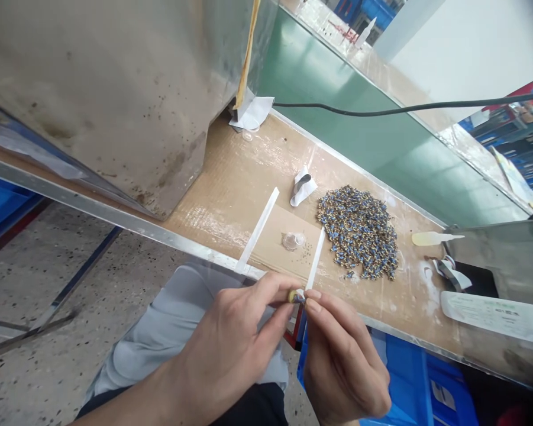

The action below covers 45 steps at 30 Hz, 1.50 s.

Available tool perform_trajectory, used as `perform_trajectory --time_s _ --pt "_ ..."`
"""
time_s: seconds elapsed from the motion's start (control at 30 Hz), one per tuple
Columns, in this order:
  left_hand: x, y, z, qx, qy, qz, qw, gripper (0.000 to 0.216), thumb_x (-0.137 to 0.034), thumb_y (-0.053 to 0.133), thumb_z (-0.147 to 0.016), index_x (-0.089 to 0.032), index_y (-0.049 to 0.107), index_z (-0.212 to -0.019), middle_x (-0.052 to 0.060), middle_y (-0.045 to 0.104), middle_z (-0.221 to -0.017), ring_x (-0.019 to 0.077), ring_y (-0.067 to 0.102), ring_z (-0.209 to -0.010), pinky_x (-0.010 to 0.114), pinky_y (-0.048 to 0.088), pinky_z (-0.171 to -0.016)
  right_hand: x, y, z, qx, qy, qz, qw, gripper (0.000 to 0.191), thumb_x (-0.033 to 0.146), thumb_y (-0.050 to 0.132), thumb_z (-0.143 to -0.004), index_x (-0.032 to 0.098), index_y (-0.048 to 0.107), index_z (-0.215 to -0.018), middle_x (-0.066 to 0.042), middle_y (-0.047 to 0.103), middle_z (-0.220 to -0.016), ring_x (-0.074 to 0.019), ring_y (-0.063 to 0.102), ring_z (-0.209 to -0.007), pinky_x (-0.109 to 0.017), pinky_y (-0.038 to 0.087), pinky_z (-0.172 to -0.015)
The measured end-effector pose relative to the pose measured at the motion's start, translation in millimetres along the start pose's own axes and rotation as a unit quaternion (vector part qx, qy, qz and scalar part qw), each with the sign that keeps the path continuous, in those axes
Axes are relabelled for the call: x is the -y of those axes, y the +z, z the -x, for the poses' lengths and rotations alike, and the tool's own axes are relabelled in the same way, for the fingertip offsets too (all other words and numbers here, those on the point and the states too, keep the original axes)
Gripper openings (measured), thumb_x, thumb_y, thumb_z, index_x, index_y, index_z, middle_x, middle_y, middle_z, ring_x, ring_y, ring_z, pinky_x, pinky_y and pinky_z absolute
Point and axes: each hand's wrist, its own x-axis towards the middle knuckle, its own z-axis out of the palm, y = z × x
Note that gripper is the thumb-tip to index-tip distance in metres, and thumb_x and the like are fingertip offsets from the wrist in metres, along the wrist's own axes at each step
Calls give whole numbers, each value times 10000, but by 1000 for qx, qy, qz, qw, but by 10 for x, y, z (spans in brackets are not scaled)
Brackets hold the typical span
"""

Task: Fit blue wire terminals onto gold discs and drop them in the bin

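Note:
Just past the table's front edge, my left hand (244, 328) pinches a small brass-and-blue part (294, 295) between thumb and forefinger. My right hand (343, 355) is closed in a pinch at the part's other end, where a bit of white shows; what its fingertips grip is mostly covered. On the cardboard-topped table beyond my hands sits a small clear dish (293, 241), with tiny specks (307, 253) scattered beside it. To its right lies a big pile of small brass-and-blue parts (359, 231).
A large metal box (115, 106) stands at the left. White paper with a dark piece (302, 184) lies behind the dish. At the right are a glue bottle (432, 238) and a long white package (492, 316). Blue crates (403, 378) stand below the table; a black cable (359, 111) crosses behind.

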Motion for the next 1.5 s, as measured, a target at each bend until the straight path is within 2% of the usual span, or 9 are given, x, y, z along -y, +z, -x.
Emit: perform_trajectory --time_s 0.2,0.7,0.9,1.1,1.33,1.5 --pt "4 -17 -6 -9 -3 42 999 321 -115 725 -1073 -353 788 -1279 -82 892 -1236 103 861 -1084 146 655 -967 -16 -25 -6 5 14 -9 1000 317 -47 782 -975 179 863 -1182 -85 861 -1191 -222 850 -1037 -356 738 -881" --pt "25 7 -30 -41 13 41 998 335 -87 809 -1011 -348 838 -1219 -78 902 -1118 130 863 -996 200 680 -950 -36 -22 6 -7 52 -36 998 334 -34 793 -969 215 858 -1182 -59 863 -1180 -216 858 -1009 -357 747 -878" --pt "54 4 -35 -46 -8 67 997 293 -114 831 -999 -334 844 -1191 -76 902 -1098 141 866 -978 216 686 -945 -26 -32 16 -22 23 -17 999 357 -57 791 -958 201 851 -1198 -69 861 -1192 -223 855 -1023 -372 749 -863" --pt "26 -6 -21 -54 31 13 998 237 -110 783 -1037 -333 845 -1084 -118 884 -990 108 843 -885 168 639 -835 -1 -42 73 -8 -34 -13 999 358 -60 763 -976 162 844 -1244 -120 830 -1277 -282 840 -1116 -443 762 -865" --pt "-10 5 18 -80 57 -48 994 201 -107 763 -1026 -305 796 -1041 -99 859 -939 124 826 -838 199 626 -815 70 -82 100 19 -30 5 999 432 -43 809 -954 208 832 -1306 -80 824 -1311 -276 832 -1142 -409 771 -865" --pt "-13 22 25 -94 77 -74 990 171 -113 737 -1047 -283 759 -1046 -93 834 -924 100 802 -818 182 595 -818 79 -120 92 44 -39 13 998 454 -75 809 -927 169 828 -1310 -103 819 -1307 -294 824 -1179 -413 769 -891"
